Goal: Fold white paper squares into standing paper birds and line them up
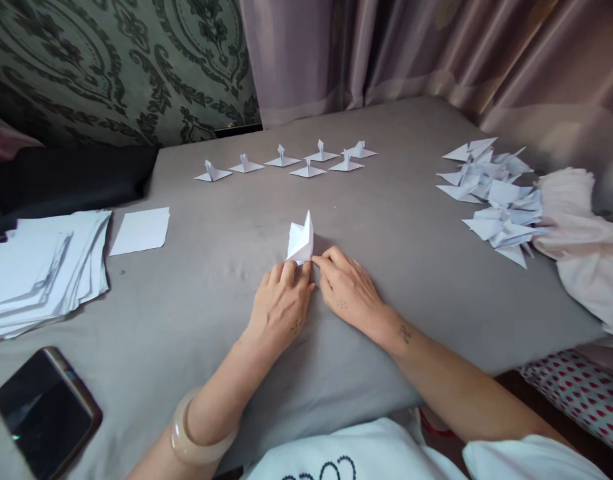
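Note:
A white piece of partly folded paper [300,241], with a tall point standing up on its right, sits on the grey cloth in front of me. My left hand [282,303] holds its near edge down, fingertips pressed along the paper. At the near right corner, my right hand [349,288] grips the edge with the forefinger; its thumb is mostly hidden. Farther back stands a loose group of several folded paper figures, among them one paper figure [212,173] at the left end. At the right lies a pile of folded paper pieces [501,190].
Left of me are a stack of white paper sheets [41,267] and a single sheet [140,231]. A dark phone [49,410] lies at the near left. Black cloth [76,180] covers the back left; a pale cloth [586,233] is bunched at the right edge.

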